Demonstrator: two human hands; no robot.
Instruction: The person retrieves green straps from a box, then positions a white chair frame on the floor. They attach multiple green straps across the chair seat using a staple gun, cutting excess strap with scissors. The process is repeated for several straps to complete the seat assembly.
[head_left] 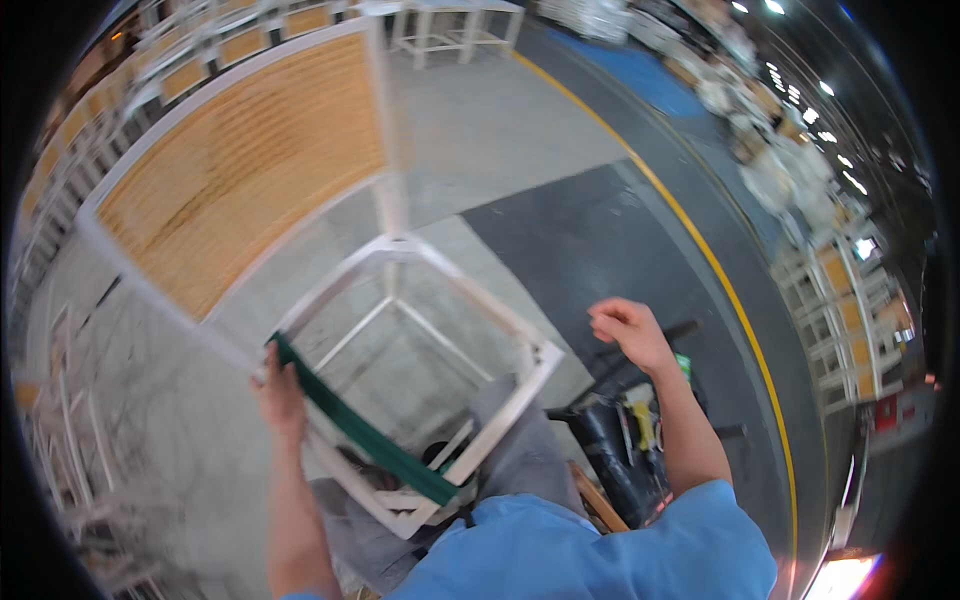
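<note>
A white wooden chair frame (470, 284) stands in front of me and partly over my legs. Its seat is an open square of rails. A woven cane panel (250, 150) in a white surround forms the back at the far left. Along the left rail of the seat lies a dark green webbing strip (365, 430), reaching down toward the near corner. My left hand (282, 392) grips the strip's far end against the rail. Off to the right of the chair, my right hand (632, 332) is raised over the floor, fingers curled together; anything inside them is hidden.
Beside my right leg, a black stool or bag (605, 440) carries tools, including a yellow-handled one (642, 420). Stacked chair frames stand along the left and right (840, 310). A white bench (455, 25) stands beyond. A yellow floor line (700, 240) curves down the right.
</note>
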